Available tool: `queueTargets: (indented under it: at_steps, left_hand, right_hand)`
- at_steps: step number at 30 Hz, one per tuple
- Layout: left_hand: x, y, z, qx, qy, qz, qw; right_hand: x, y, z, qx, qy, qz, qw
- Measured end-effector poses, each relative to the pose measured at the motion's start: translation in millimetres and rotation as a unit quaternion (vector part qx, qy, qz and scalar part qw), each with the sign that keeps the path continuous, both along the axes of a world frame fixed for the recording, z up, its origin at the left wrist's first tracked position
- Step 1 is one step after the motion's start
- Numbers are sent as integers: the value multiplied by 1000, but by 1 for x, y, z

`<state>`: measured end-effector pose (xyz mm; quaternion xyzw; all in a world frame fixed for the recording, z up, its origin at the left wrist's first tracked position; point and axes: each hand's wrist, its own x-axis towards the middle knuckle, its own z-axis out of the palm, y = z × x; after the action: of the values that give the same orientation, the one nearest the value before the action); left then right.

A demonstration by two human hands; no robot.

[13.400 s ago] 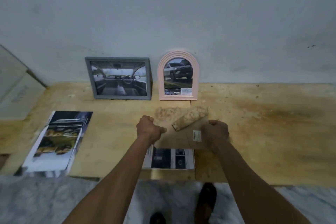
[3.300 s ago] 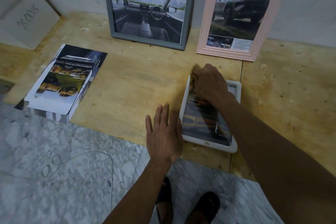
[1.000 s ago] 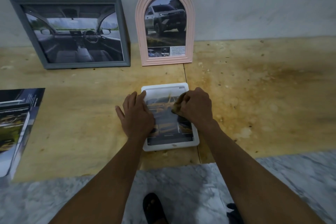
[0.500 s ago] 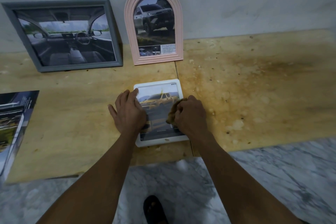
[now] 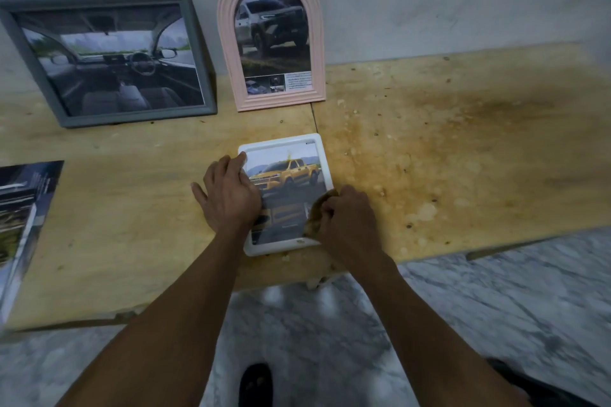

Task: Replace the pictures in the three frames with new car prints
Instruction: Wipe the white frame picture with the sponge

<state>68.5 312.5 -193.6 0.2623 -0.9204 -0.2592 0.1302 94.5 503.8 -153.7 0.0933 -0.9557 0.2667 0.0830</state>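
White frame [image 5: 284, 193], in front of the pink arched frame [image 5: 270, 36], holds its pickup print; your flat left hand [image 5: 229, 196] steadies it, right hand [image 5: 345, 218] clutches a cloth [image 5: 315, 213]. All 3 frames look filled.

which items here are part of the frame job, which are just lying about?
Job:
white frame with yellow truck print, flat on the board
cloth in right hand
left hand resting flat on the white frame
grey frame and pink frame, leaning on the wall
brochures, likely print stock

Lying about:
board
marble floor
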Motion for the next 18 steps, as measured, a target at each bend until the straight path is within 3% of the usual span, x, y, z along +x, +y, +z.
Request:
queueTargets:
  at_steps: [7,14,18]
  left_hand:
    - [2,-1,2,12,6,-13,1000]
    - [2,1,-5,-18,11,-13,1000]
    - [2,-1,-6,-37,16,-16,999]
  right_hand:
    - [20,-5,-4,3,50,4,999]
    - [35,-7,-11,8,-13,-50,999]
    - [45,-14,-12,6,16,-50,999]
